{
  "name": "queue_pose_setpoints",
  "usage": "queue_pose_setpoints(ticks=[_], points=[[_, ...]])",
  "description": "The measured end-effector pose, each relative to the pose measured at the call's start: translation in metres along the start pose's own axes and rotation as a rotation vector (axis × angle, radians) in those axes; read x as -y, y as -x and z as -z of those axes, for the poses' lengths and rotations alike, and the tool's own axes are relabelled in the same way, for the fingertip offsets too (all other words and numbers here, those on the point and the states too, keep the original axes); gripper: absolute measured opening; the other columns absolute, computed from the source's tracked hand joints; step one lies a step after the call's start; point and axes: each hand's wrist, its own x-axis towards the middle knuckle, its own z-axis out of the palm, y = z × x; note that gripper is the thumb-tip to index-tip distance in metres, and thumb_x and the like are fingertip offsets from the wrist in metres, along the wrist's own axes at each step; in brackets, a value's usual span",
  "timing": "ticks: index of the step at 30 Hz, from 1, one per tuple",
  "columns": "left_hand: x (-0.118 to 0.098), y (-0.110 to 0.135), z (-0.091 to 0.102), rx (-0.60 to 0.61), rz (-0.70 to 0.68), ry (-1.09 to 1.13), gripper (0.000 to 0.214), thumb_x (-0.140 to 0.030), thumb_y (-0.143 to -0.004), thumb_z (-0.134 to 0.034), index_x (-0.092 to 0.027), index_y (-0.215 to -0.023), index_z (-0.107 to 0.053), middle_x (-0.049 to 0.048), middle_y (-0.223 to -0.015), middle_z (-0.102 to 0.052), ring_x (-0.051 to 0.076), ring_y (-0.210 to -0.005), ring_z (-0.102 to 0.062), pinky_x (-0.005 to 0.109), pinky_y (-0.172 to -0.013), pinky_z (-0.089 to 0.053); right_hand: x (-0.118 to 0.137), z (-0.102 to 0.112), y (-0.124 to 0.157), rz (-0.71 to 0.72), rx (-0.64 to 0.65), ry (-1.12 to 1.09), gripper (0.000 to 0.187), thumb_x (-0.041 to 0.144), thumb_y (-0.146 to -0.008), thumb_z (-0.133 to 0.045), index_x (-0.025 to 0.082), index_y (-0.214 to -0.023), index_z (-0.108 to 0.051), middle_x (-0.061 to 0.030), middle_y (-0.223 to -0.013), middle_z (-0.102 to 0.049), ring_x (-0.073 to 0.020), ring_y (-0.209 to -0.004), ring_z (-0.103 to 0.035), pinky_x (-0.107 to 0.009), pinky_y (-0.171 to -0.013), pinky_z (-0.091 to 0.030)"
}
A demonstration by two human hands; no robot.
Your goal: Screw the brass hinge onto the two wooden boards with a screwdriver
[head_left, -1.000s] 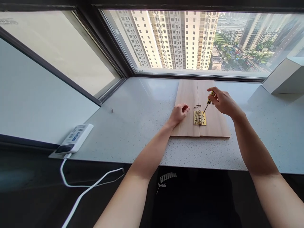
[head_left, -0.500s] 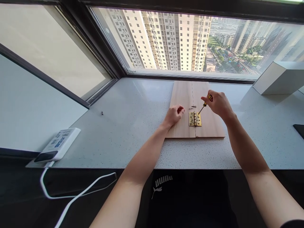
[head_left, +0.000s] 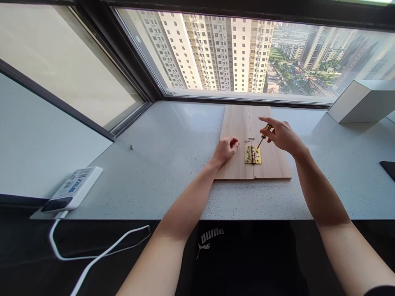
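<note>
Two pale wooden boards, the left board and the right board, lie side by side on the sill. A brass hinge spans their seam. My right hand grips a yellow-and-black screwdriver by its handle, index finger stretched out. The tip slants down to the upper part of the hinge's right leaf. On the left board rests my left hand, fingers curled; whether anything small is pinched in them is hidden. A couple of loose screws lie just above the hinge.
A small dark screw-like piece lies on the speckled sill at left. Nearer the left edge is a white power strip with a white cable. A white box stands at right by the window; a dark flat object lies below it.
My right hand's fingers have loosened and shifted on the screwdriver handle, with the index finger now extended. The screwdriver tip stays at the hinge. My left hand has hardly moved.
</note>
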Motion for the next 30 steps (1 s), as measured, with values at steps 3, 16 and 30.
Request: queue_pose_setpoints(ticks=[3,16,30], points=[[0.001,0.000,0.000,-0.001,-0.005,0.005,0.020,-0.035,-0.106,-0.067,-0.021,-0.101,-0.080,0.0097,-0.101,-0.086,0.027,-0.092,-0.077,0.042,-0.092,-0.064,-0.001,-0.004,-0.002,-0.019,-0.069,0.078,0.024,0.042,-0.112,-0.069,0.023,-0.125,-0.076,-0.0029,-0.082,-0.080,-0.0256,-0.070,-0.074,-0.042,-0.083,-0.055],[-0.002,0.000,-0.001,-0.013,-0.007,0.011,0.017,-0.033,-0.106,-0.068,-0.021,-0.101,-0.079,0.0100,-0.100,-0.085,0.026,-0.093,-0.077,0.042,-0.091,-0.064,-0.004,-0.003,-0.008,-0.113,-0.166,0.298,0.049,0.057,-0.115,-0.070,0.029,-0.085,-0.042,-0.0050,-0.075,-0.067,-0.0221,-0.067,-0.056,-0.039,-0.068,-0.036],[-0.001,-0.005,0.004,0.127,-0.004,-0.120,0.026,-0.033,-0.109,-0.069,-0.017,-0.127,-0.080,0.0116,-0.111,-0.083,0.028,-0.105,-0.076,0.045,-0.104,-0.063,-0.005,-0.006,-0.001,0.118,0.052,0.107,0.009,0.030,-0.112,-0.060,0.028,-0.112,-0.051,-0.0092,-0.102,-0.076,-0.0284,-0.087,-0.065,-0.042,-0.079,-0.046]])
